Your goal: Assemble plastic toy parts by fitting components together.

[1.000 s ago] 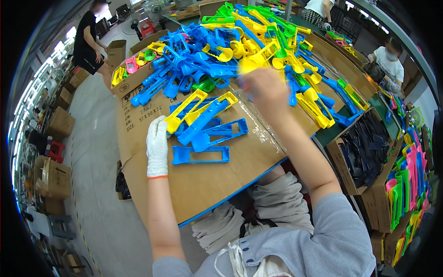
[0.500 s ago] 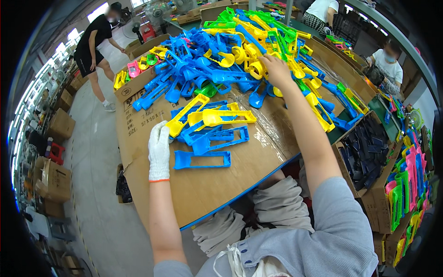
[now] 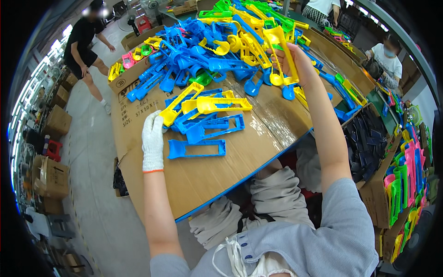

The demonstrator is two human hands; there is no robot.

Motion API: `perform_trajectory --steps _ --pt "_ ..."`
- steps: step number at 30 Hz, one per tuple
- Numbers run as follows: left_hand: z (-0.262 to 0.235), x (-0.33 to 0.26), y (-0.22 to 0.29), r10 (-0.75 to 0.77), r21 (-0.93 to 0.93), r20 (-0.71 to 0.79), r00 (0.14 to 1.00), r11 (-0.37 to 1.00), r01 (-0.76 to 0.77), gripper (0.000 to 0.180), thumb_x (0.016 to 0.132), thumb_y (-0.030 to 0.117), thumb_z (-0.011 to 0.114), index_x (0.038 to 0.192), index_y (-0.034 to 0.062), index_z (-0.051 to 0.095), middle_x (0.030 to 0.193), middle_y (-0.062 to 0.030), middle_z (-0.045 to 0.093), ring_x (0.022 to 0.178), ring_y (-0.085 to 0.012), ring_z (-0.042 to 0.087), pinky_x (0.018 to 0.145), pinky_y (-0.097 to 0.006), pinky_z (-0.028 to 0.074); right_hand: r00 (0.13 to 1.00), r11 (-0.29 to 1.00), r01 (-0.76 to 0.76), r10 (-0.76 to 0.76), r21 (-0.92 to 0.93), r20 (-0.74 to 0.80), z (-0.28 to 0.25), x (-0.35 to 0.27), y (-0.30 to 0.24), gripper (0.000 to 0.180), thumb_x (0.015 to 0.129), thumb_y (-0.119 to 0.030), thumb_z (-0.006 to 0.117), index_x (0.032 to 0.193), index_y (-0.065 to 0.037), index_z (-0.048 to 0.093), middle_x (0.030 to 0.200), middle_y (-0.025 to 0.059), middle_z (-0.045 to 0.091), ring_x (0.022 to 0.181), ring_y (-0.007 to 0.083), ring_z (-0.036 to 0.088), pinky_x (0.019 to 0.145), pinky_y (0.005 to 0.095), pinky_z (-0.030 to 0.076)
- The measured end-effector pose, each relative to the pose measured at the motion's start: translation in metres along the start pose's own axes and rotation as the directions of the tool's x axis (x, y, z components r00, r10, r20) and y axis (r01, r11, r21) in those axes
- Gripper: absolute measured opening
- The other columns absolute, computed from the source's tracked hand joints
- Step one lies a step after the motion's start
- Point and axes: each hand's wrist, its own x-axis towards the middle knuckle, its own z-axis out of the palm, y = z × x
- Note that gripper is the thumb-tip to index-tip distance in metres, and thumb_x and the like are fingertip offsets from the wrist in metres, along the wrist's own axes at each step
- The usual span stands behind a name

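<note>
My right hand (image 3: 300,64), bare, grips a yellow plastic frame (image 3: 290,54) with a long open window, lifted over the right part of the heap. My left hand (image 3: 152,142) wears a white knitted glove with an orange cuff edge. It rests on the cardboard with fingers stretched out, beside the end of a yellow plastic part (image 3: 169,116) and gripping nothing that I can see. That part lies in a small stack of yellow and blue frames. Just in front of the stack is a single blue frame (image 3: 197,148).
A big heap of blue, yellow and green parts (image 3: 198,55) covers the far side of the cardboard-topped table (image 3: 203,184). Boxes of dark parts (image 3: 367,145) and colourful parts (image 3: 408,171) stand at right. One person is at far left; others work at far right.
My right hand has come up from the heap and back toward me, now with a yellow frame in it. My left hand stays beside the small stack. The view has shifted slightly.
</note>
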Motion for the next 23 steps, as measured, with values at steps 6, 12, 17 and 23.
perform_trajectory --steps 6,12,17,23 --pt "0.002 -0.001 0.006 -0.009 0.028 0.002 1.0 1.0 0.009 0.037 0.091 0.026 0.049 0.116 -0.0022 0.053 0.11 -0.012 0.056 0.094 -0.0168 0.057 0.077 -0.029 0.048 0.998 0.959 0.067 -0.06 -0.274 0.037 0.04 -0.019 0.015 0.04 0.094 -0.025 0.046 0.126 -0.001 0.044 0.114 0.009 0.056 0.09 0.0156 0.057 0.078 0.0294 0.048" --pt "0.005 -0.006 0.014 0.003 0.037 0.005 1.0 0.999 -0.003 0.038 0.091 0.025 0.05 0.116 -0.0025 0.052 0.11 -0.0115 0.056 0.095 -0.0166 0.057 0.078 -0.028 0.048 0.919 0.807 0.127 0.124 -0.577 0.375 0.076 -0.039 0.026 0.034 0.093 -0.018 0.05 0.122 0.0 0.051 0.092 0.0062 0.063 0.078 0.0127 0.06 0.071 0.0275 0.05" --pt "0.002 -0.005 0.007 -0.026 0.017 -0.006 1.0 1.0 0.026 0.037 0.091 0.025 0.049 0.115 -0.0025 0.053 0.11 -0.0116 0.056 0.095 -0.0169 0.056 0.079 -0.028 0.048 0.767 0.534 0.379 0.276 -0.756 0.579 0.088 -0.039 0.077 0.032 0.088 -0.024 0.059 0.113 -0.004 0.06 0.103 0.0092 0.064 0.098 0.0176 0.058 0.085 0.0317 0.046" --pt "-0.002 0.0 0.008 -0.025 0.078 0.016 1.0 0.997 0.024 0.038 0.091 0.027 0.048 0.117 -0.0013 0.052 0.111 -0.0116 0.056 0.099 -0.0179 0.055 0.084 -0.029 0.046 0.996 0.615 0.084 -0.053 -0.784 0.065 0.024 0.043 0.027 0.027 0.088 -0.024 0.057 0.109 -0.009 0.064 0.1 0.0084 0.065 0.091 0.019 0.063 0.076 0.0335 0.051"
